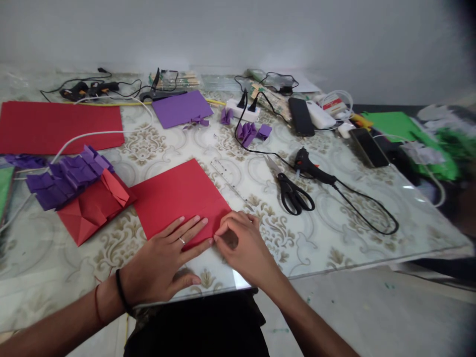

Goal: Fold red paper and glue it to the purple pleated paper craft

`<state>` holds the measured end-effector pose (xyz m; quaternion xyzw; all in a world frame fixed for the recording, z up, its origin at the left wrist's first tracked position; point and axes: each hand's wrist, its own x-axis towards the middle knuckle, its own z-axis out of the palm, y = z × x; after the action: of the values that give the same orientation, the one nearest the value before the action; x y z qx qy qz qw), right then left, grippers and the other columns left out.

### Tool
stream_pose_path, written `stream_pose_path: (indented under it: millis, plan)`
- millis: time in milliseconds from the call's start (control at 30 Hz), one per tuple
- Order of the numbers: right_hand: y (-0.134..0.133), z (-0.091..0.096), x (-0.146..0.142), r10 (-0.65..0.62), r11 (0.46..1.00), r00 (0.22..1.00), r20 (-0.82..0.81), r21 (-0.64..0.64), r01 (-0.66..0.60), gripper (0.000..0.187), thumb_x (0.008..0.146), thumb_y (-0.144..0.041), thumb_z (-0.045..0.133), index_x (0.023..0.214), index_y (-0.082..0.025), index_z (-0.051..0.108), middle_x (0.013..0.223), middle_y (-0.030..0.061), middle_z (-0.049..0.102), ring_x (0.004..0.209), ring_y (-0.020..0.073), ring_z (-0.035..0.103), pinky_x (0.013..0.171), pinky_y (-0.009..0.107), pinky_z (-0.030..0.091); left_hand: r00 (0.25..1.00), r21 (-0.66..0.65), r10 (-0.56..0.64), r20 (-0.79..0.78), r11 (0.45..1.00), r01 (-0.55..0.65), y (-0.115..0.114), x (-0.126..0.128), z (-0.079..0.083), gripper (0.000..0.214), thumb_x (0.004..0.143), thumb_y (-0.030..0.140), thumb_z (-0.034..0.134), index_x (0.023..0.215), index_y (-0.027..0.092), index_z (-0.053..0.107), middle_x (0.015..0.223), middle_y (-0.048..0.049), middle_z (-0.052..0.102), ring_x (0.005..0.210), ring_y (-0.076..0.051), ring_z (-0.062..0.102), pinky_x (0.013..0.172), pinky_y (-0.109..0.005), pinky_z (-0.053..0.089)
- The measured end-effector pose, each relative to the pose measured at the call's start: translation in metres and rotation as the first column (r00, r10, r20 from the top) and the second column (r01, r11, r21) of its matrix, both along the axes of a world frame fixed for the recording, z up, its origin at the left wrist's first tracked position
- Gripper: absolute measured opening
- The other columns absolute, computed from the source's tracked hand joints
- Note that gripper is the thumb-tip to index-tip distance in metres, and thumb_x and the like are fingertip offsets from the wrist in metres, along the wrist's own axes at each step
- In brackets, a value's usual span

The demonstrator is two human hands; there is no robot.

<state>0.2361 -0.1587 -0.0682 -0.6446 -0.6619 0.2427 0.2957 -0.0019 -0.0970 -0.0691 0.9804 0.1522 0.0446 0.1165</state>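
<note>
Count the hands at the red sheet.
2. The left hand lies with fingers spread over the red sheet's near edge; the right hand is at its near right corner. Neither is hidden, though some right fingertips are.

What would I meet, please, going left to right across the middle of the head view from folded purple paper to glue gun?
Folded purple paper, folded red paper, flat red sheet, transparent strip, scissors, glue gun.
</note>
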Motion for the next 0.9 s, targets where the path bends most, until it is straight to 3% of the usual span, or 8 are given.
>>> stream_pose_path:
  millis: [267,633,767,900]
  plan:
    - [0.004,0.003,0.002,-0.014,1.000,0.999,0.039,-0.018,0.014,0.020,0.084,-0.007,0.068,0.076,-0.023,0.058,0.090,-0.0011,0.067,0.093,0.0226,0.063,0.097,0.046,0.034,1.000,0.048,-0.006,-0.008,0.999,0.006,0.000,-0.002,-0.001,0.077,0.104,0.063,0.054,0.167,0.023,0.035,0.176,-0.0173,0.026,0.163,-0.035,0.026,0.130,-0.056,0.025]
    - [0.009,-0.002,0.048,-0.163,0.986,0.983,0.087,0.060,0.158,0.017,0.083,-0.011,0.067,0.076,-0.024,0.058,0.089,0.0012,0.068,0.092,0.0251,0.065,0.096,0.049,0.039,1.000,0.011,0.000,0.015,1.000,0.000,0.000,-0.001,0.001,0.072,0.104,0.061,0.055,0.164,0.023,0.042,0.177,-0.0147,0.025,0.162,-0.036,0.029,0.129,-0.055,0.029]
    - [0.009,0.006,0.030,-0.011,0.999,1.000,-0.010,0.043,0.011,0.016,0.093,-0.010,0.062,0.086,-0.024,0.063,0.097,0.0023,0.068,0.093,0.0213,0.066,0.087,0.039,0.051,0.999,-0.019,0.035,0.038,0.999,-0.035,-0.002,0.004,0.006,0.069,0.103,0.062,0.057,0.160,0.024,0.048,0.172,-0.0142,0.038,0.158,-0.035,0.036,0.129,-0.056,0.027]
    - [0.010,0.006,0.013,0.107,0.994,0.992,-0.066,-0.005,-0.107,0.018,0.092,-0.006,0.064,0.091,-0.024,0.065,0.095,0.0020,0.067,0.090,0.0202,0.066,0.085,0.037,0.054,0.995,-0.003,0.087,0.043,0.996,-0.087,-0.002,0.016,0.015,0.051,0.104,0.056,0.057,0.144,0.025,0.064,0.147,-0.0129,0.062,0.142,-0.038,0.050,0.121,-0.061,0.031]
